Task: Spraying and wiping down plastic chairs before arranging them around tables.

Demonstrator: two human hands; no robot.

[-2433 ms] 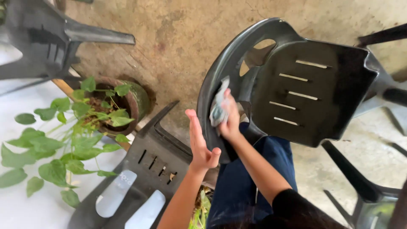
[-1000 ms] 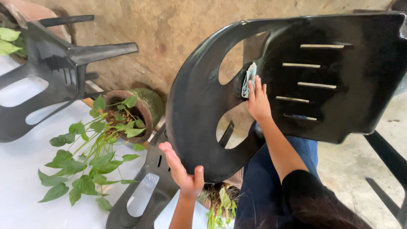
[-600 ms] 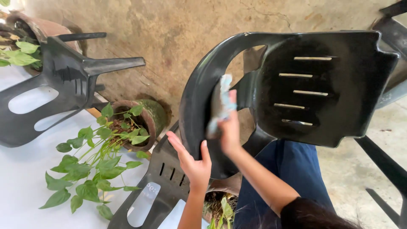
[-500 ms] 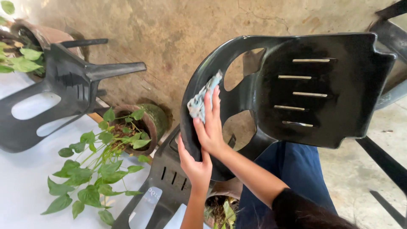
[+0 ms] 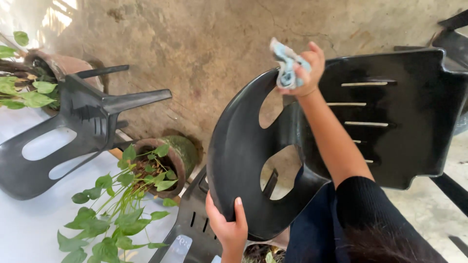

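A black plastic chair [image 5: 390, 126] lies tipped on its side in front of me, its slotted seat facing me and its curved backrest to the left. My left hand [image 5: 228, 226] grips the lower rim of the backrest. My right hand [image 5: 303, 68] is raised at the upper edge of the chair, clenched around a crumpled light blue cloth [image 5: 286, 63]. My right forearm crosses in front of the seat.
A second black chair [image 5: 73, 131] lies overturned at the left. Another dark chair [image 5: 190, 229] lies under the held one. A fallen clay pot with a leafy green plant [image 5: 161, 163] rests by the rough concrete wall. Another pot [image 5: 53, 65] is at far left.
My right hand has carried the cloth from the left side of the backrest up to the chair's top edge. My left hand has closed on the backrest's lower rim.
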